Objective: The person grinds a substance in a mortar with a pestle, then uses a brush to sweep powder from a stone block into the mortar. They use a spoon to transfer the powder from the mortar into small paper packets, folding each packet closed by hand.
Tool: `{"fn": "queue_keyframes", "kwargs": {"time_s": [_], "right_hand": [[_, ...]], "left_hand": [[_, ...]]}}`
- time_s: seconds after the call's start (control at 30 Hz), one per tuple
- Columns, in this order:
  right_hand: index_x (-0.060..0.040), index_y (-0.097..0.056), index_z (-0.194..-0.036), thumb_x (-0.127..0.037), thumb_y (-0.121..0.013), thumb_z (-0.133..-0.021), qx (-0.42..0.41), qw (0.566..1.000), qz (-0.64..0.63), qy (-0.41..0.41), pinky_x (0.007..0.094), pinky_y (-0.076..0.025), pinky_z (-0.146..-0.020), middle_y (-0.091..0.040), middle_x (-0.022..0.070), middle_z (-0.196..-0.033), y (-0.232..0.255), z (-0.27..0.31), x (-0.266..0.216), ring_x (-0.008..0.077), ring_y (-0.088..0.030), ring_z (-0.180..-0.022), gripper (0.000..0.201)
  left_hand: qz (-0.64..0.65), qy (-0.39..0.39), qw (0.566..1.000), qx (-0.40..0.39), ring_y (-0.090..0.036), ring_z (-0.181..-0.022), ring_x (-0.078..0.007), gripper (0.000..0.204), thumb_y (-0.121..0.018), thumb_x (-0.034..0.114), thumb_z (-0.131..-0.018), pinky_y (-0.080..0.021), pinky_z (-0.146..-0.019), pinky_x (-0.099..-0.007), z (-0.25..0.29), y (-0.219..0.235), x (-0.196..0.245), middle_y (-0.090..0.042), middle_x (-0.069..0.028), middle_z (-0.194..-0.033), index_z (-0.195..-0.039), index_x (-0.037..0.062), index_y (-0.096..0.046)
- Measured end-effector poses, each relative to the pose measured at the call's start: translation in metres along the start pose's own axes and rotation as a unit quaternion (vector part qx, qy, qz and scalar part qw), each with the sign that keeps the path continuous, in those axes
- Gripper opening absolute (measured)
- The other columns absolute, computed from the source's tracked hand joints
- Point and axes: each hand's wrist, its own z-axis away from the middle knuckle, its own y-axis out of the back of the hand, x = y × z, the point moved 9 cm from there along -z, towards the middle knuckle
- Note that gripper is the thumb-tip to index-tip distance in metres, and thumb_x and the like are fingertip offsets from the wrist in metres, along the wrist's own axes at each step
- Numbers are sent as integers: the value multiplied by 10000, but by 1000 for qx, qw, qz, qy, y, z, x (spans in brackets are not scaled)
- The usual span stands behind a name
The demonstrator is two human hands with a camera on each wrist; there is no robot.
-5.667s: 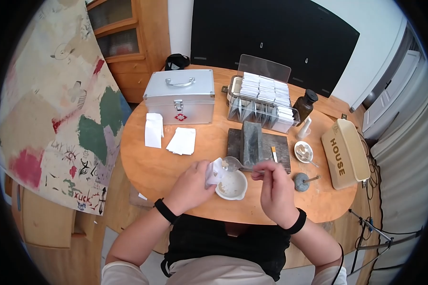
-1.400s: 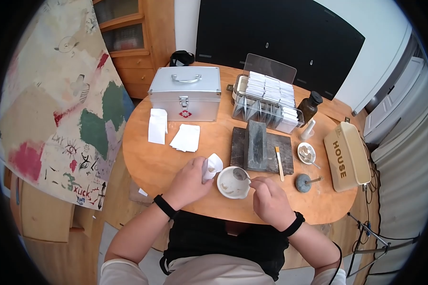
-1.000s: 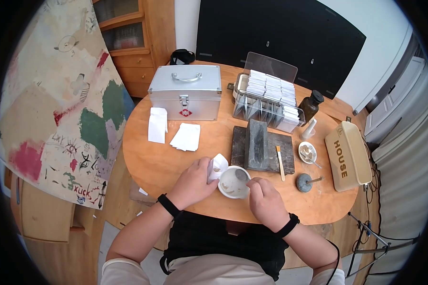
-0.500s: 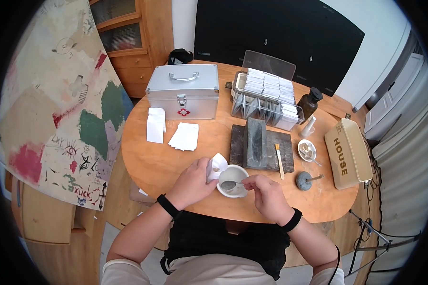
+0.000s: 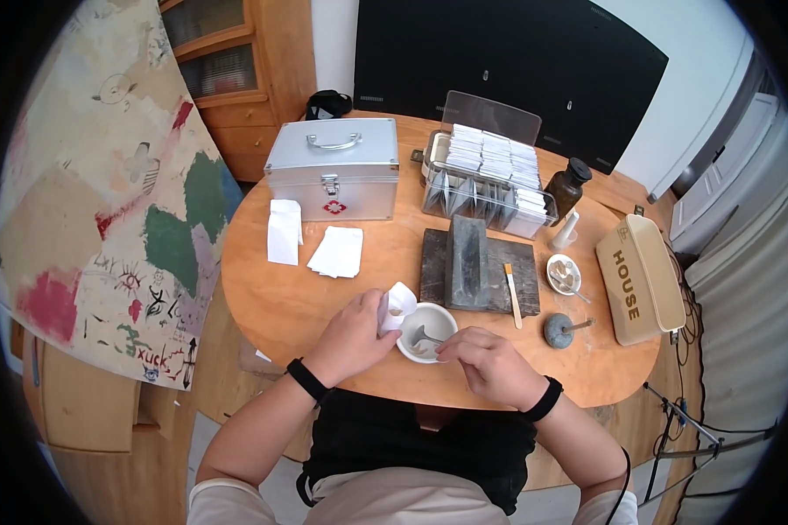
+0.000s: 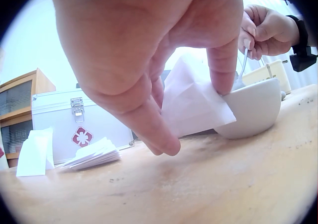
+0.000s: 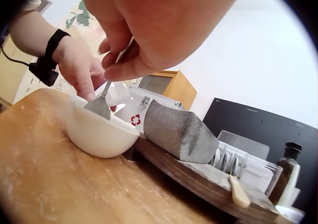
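On the round wooden tabletop (image 5: 289, 306), the right hand (image 5: 490, 363) has lowered its pinched spoon (image 5: 422, 334) into the white bowl (image 5: 426, 332) to scoop again; the left hand (image 5: 355, 337) still grips the paper packet (image 5: 400, 302).

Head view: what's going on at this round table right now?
A person sits at the wooden table. The left hand pinches a small white paper packet beside the rim of a white bowl. The right hand grips a metal spoon with its tip down inside the bowl. A silver first-aid case stands farther back.
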Motion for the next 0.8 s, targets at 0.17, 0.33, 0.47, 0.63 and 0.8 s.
{"fn": "queue_keyframes", "kwargs": {"time_s": [0.17,0.33,0.47,0.63,0.8], "right_hand": [[-35,-684,-1043,168,-606,-748,11,999,34,-17,437,-579,-888,-722,137,-1065,12,-3,3,365,-684,-1001,367],[-26,-680,-1067,172,-592,-758,0,999,34,-13,434,-580,-883,-725,153,-1042,10,-2,2,373,-689,-979,377],[-26,-682,-1098,171,-589,-765,27,998,40,-30,440,-578,-888,-726,162,-1066,13,-1,5,380,-692,-1007,398],[-25,-686,-1129,173,-584,-775,-20,996,-6,-87,446,-577,-898,-727,169,-1084,11,-2,13,381,-694,-1030,418],[-12,-680,-1125,162,-587,-780,-55,998,-3,-33,446,-580,-899,-728,182,-1087,16,-5,8,392,-694,-1011,397]], "left_hand": [[-3,-3,1000,3,-634,-1170,-436,611,-780,216,-878,-520,-992,-479,0,0,2,-644,-277,-1241,-1360,-41,-507],[14,35,999,-30,-635,-1169,-428,610,-775,220,-881,-520,-991,-475,-1,-1,-1,-642,-271,-1249,-1361,-41,-505],[-9,4,1000,-3,-642,-1158,-425,610,-773,222,-884,-524,-985,-472,-1,-1,1,-645,-268,-1243,-1362,-43,-502],[3,9,1000,-16,-632,-1150,-453,588,-754,226,-890,-522,-980,-506,-1,-4,-2,-642,-278,-1233,-1349,-29,-488],[4,10,1000,-21,-633,-1146,-453,578,-750,227,-892,-521,-977,-505,-2,0,0,-645,-276,-1224,-1340,-28,-487]]}}
